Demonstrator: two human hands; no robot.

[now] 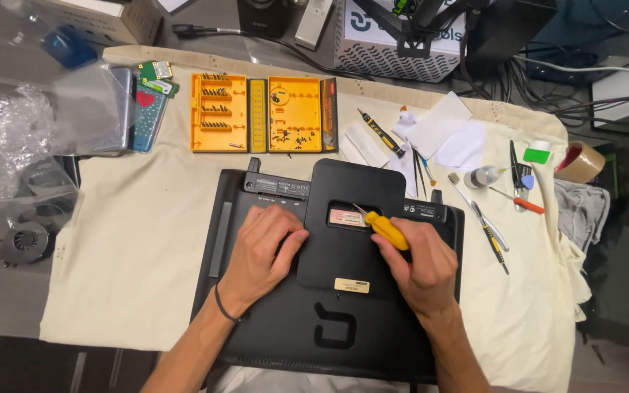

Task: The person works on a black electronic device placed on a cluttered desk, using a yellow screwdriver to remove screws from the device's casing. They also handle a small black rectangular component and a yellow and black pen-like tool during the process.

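head view: yellow case [260, 114] holds screwdriver bits [216, 109] and loose screws [296, 138].

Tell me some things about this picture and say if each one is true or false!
1. The right hand holds a yellow-handled screwdriver. True.
2. The left hand holds a hammer. False: it holds nothing and rests flat on the black laptop.
3. The yellow bit case lies open. True.
4. The laptop lies on a bare wooden floor. False: it lies on a cream cloth.
5. The roll of brown tape sits on top of the laptop. False: it sits at the cloth's far right edge.
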